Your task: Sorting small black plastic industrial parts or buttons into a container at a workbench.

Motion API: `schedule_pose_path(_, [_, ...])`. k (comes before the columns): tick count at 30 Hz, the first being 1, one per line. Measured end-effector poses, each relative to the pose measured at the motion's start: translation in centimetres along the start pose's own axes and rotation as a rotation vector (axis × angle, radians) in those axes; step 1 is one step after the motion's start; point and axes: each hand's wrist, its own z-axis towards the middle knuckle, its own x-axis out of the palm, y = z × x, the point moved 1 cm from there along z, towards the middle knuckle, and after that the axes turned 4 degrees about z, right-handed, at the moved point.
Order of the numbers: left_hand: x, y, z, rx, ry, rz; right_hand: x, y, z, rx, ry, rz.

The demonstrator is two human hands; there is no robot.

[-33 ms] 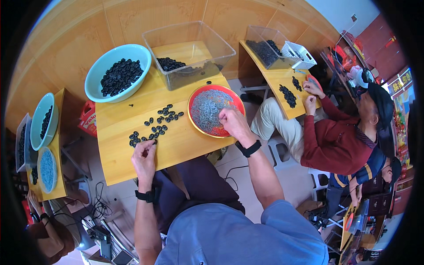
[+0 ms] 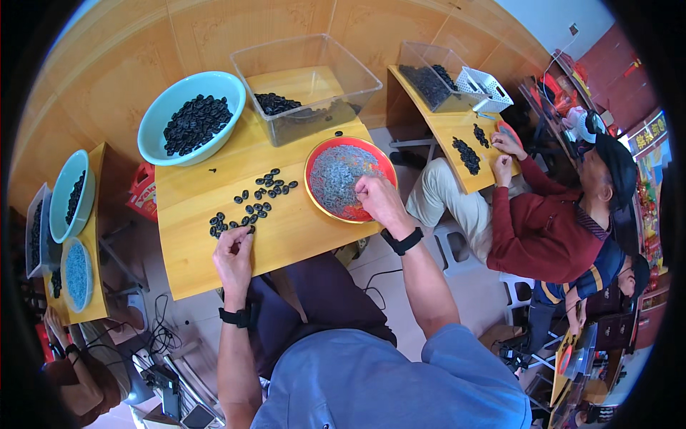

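My left hand rests on the wooden table, fingertips pinched on a small black piece at the near end of a scatter of black pieces. My right hand is curled over the near right side of a red dish filled with fine grey bits, its fingertips down in them. What those fingers hold is hidden. Both wrists wear black bands.
A teal bowl of black pieces and a clear plastic bin stand at the table's far side. A person in a red top works at the table to the right. Bowls sit on a left table.
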Motion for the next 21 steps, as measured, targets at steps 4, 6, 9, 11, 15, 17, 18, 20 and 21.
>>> schedule_pose_path(4, [0.0,0.2,0.0,-0.015,0.002,-0.006,-1.0,0.1,-0.4,0.042,-0.026,0.063])
schedule_pose_path(6, [0.2,0.2,0.0,-0.005,0.009,-0.012,-1.5,-0.4,-0.6,0.105,-0.020,0.114])
schedule_pose_path(9, [0.2,0.2,0.0,0.001,0.003,-0.011,-1.8,-0.9,-0.8,0.134,-0.045,0.166])
schedule_pose_path(11, [0.2,0.3,0.0,-0.005,0.006,-0.020,-1.8,-0.9,-0.9,0.182,-0.011,0.224])
schedule_pose_path(15, [0.2,0.3,0.0,-0.020,0.008,-0.012,-2.1,-0.6,-1.2,0.136,-0.045,0.234])
schedule_pose_path(17, [0.2,0.4,0.0,-0.026,0.010,-0.017,-2.2,-0.7,-1.1,0.123,-0.049,0.192])
schedule_pose_path(18, [0.2,0.4,0.0,-0.026,0.010,-0.017,-2.3,-0.6,-1.1,0.124,-0.049,0.192])
schedule_pose_path(20, [0.2,0.4,0.0,-0.030,0.011,-0.023,-2.5,-0.6,-1.2,0.057,-0.092,0.119])
schedule_pose_path(21, [0.2,0.4,0.0,-0.031,0.012,-0.023,-2.6,-0.8,-1.1,0.058,-0.092,0.119])
